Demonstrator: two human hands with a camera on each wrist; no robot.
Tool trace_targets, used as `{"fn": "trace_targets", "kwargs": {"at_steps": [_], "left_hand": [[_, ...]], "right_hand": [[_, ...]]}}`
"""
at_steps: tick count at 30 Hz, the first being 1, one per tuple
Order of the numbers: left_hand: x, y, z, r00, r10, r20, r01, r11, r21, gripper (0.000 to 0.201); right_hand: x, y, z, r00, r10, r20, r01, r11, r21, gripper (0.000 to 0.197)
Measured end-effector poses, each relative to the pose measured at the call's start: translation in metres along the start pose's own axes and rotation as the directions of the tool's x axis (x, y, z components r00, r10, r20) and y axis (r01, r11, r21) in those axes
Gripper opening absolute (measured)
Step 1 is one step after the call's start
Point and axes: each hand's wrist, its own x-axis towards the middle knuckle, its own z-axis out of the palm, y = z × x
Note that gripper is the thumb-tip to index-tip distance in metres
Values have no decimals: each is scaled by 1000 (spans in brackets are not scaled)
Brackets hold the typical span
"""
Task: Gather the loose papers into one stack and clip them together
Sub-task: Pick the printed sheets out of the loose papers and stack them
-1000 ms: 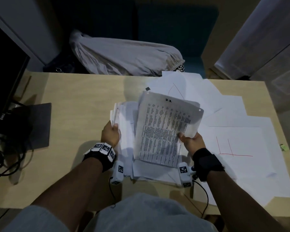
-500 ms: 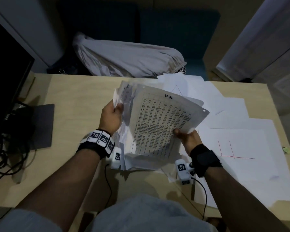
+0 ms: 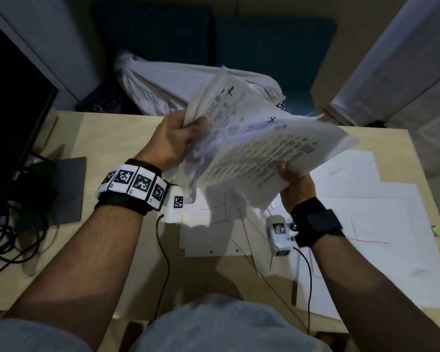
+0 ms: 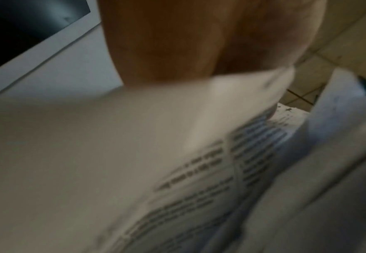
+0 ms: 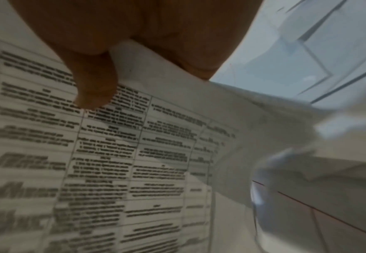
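Observation:
A bundle of printed papers (image 3: pixel 259 146) hangs in the air above the wooden desk (image 3: pixel 107 138), tilted and fanned. My left hand (image 3: pixel 181 133) grips its left edge, fingers curled round the sheets. My right hand (image 3: pixel 290 179) pinches the near right edge, with the thumb on the printed table (image 5: pixel 95 95). The left wrist view shows blurred printed sheets (image 4: pixel 199 171) under my palm. Loose white sheets (image 3: pixel 366 212), some with red lines, lie spread over the right half of the desk. No clip is visible.
A dark monitor (image 3: pixel 13 128) with its stand and tangled cables (image 3: pixel 8 240) occupies the desk's left edge. A pale cloth bundle (image 3: pixel 168 82) lies behind the desk. A small green object (image 3: pixel 437 229) sits near the right edge.
Both hands have lifted the bundle off the desk, up and away from me, and it has tilted so that its sheets fan out. The sheets underneath are now uncovered.

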Motion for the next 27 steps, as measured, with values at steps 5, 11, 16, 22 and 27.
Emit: {"fn": "trace_targets", "kwargs": {"at_steps": [5,11,16,22,27], "left_hand": [[-4,-2,17,997,-50,60,50,999,-2,16],[-9,-14,28,994,-85,-68,78,992,-103,18],[-16,-42,40,984,-147,-96,128,975,-181,57],[-31,-51,58,990,-142,9,141,989,44,94],[-31,-62,65,977,-209,-47,213,971,111,58]], "right_hand": [[2,-18,2,998,-37,-46,31,991,-128,34],[14,-23,-18,991,-40,-131,-11,929,-369,12],[16,-26,-20,973,-160,-168,63,878,-474,22],[11,-22,-30,989,-81,-125,-11,801,-599,27],[8,-8,-40,995,0,-101,-66,754,-653,23]]}}
